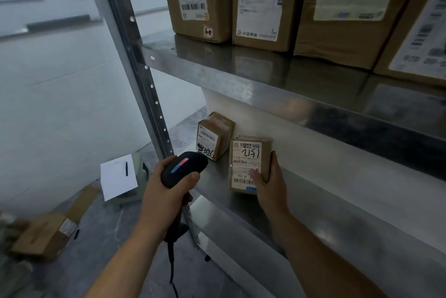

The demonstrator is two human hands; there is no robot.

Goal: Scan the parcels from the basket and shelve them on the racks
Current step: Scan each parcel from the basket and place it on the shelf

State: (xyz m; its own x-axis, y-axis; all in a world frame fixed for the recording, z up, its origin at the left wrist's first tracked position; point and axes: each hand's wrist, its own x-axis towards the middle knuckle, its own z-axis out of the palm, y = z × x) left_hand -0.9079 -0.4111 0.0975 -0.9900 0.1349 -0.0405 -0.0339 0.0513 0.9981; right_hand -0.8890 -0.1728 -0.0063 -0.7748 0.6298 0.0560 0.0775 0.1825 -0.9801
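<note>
My left hand [166,191] grips a black corded barcode scanner [184,168] whose top light glows red and blue; it points toward the lower shelf. My right hand [270,184] holds a small brown parcel [248,160] with a white label marked "1512", standing on the lower metal shelf [313,201]; my thumb lies on its label and my fingers wrap its right side. A second small brown parcel [214,136] with a handwritten label stands just left of it, further back.
Several large cardboard boxes [260,3] with shipping labels stand on the upper shelf [241,80]. A perforated rack post [144,75] rises at left. On the floor lie a flattened box [48,232] and a white sheet with a pen [118,177].
</note>
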